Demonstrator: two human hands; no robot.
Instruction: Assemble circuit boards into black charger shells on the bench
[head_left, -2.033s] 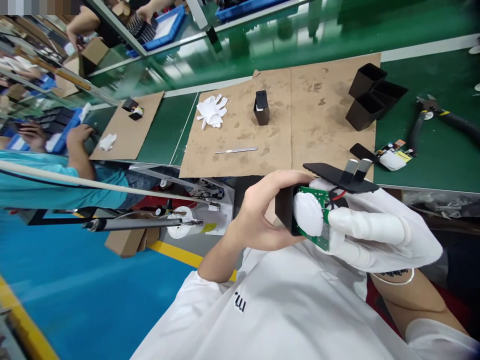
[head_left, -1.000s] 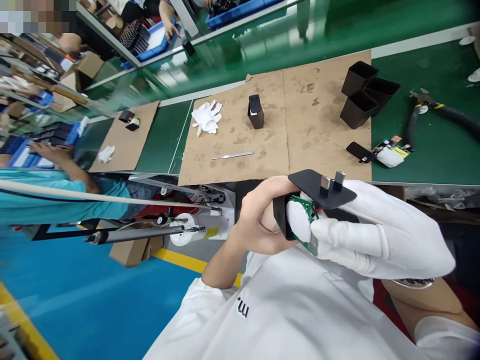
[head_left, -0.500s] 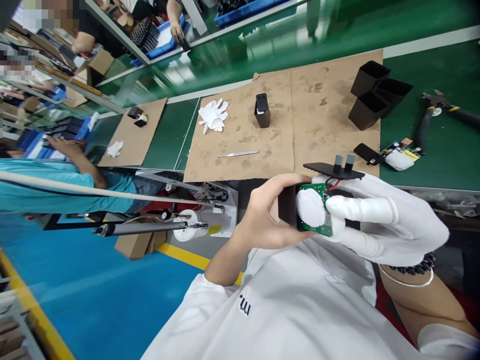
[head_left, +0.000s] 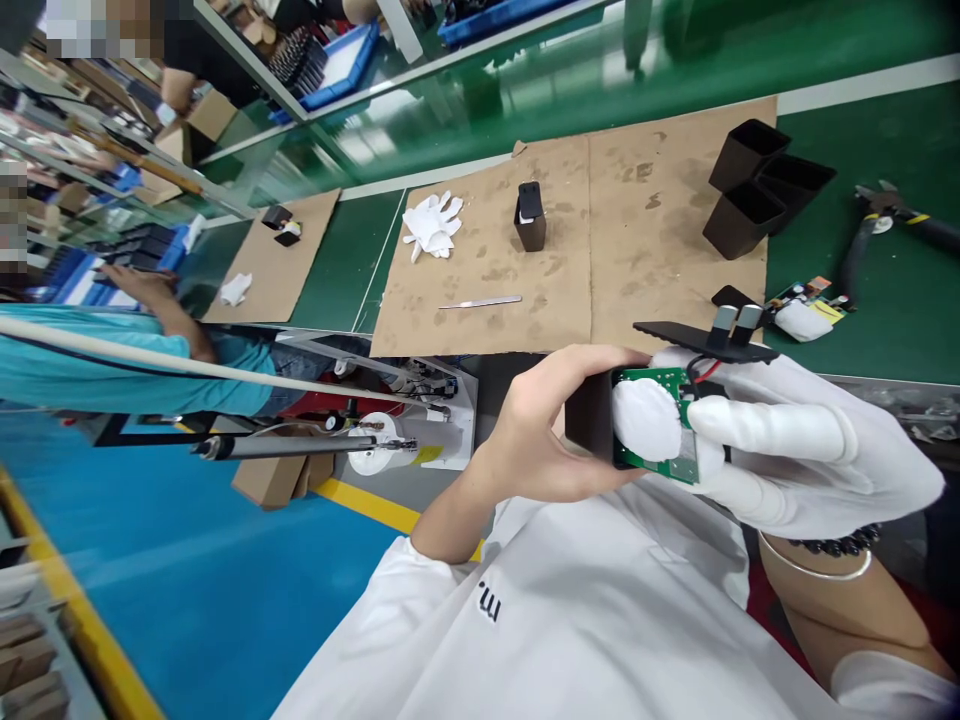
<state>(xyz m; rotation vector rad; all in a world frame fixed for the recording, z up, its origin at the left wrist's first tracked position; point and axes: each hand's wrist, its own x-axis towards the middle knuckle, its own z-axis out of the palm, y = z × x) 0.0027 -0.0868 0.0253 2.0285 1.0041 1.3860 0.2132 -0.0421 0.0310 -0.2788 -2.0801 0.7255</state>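
Observation:
My bare left hand (head_left: pixel 536 425) is closed around a black rectangular housing (head_left: pixel 589 420), its open end facing right. A green circuit board (head_left: pixel 679 468) with a round white pad (head_left: pixel 646 420) on it sits partly inside that end. My right hand (head_left: pixel 810 440), in a white glove, has its fingertips closed on the board's outer end. Above those fingers is a black cover plate (head_left: pixel 705 340) with two upright grey-black tabs, joined by red and black wires. The part of the board inside the housing is hidden.
On the cardboard mat (head_left: pixel 480 270) lie a white glove (head_left: pixel 433 225), tweezers (head_left: pixel 480 301), an upright black case (head_left: pixel 530 217) and several empty black housings (head_left: pixel 742 215). Pliers (head_left: pixel 885 205) and a wired board assembly (head_left: pixel 806 312) lie right. A co-worker in turquoise (head_left: pixel 135 365) sits left.
Both hands have shifted slightly right with the housing and board. A little more of the board's length shows. At the top, another person's hand has left the bench by the blue tray.

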